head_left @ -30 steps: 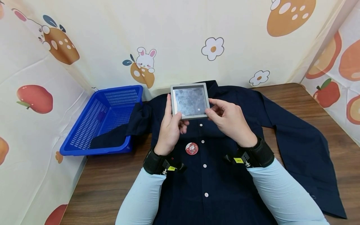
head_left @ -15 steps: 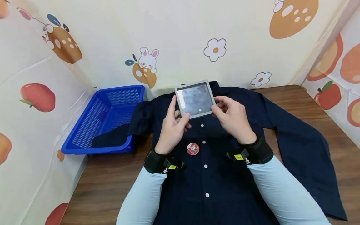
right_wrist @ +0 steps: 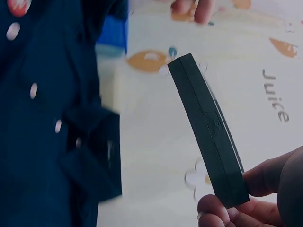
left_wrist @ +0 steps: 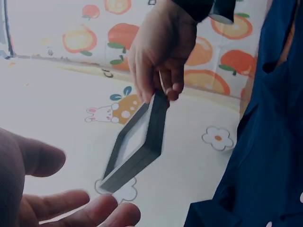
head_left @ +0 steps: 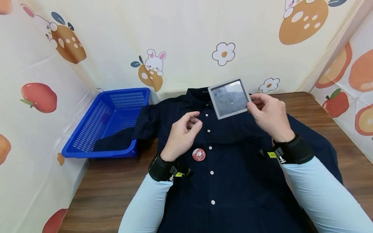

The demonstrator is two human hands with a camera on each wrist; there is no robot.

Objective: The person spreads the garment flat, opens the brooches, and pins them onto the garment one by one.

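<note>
My right hand [head_left: 271, 116] pinches a square grey display frame [head_left: 230, 99] with a clear window by its right edge, thumb in front. It is raised and tilted above the collar of a dark navy shirt [head_left: 236, 155]. From the side, the right wrist view shows the thick dark edge of the frame [right_wrist: 208, 132] between thumb and fingers. My left hand [head_left: 181, 137] is apart from the frame, over the shirt's chest, fingers loosely bent around nothing. Below it a round red badge [head_left: 198, 154] lies on the shirt beside the button row.
A blue plastic basket [head_left: 71, 139] stands at the left, with one shirt sleeve [head_left: 115, 140] lying inside it. The shirt spreads over a wooden table [head_left: 107, 191]. Behind it hangs a pale curtain [head_left: 186, 32] printed with rabbits, fruit and flowers.
Both hands held the frame before; my left hand has let go and stays over the chest. My right hand has moved right, carrying the frame, which is more tilted now.
</note>
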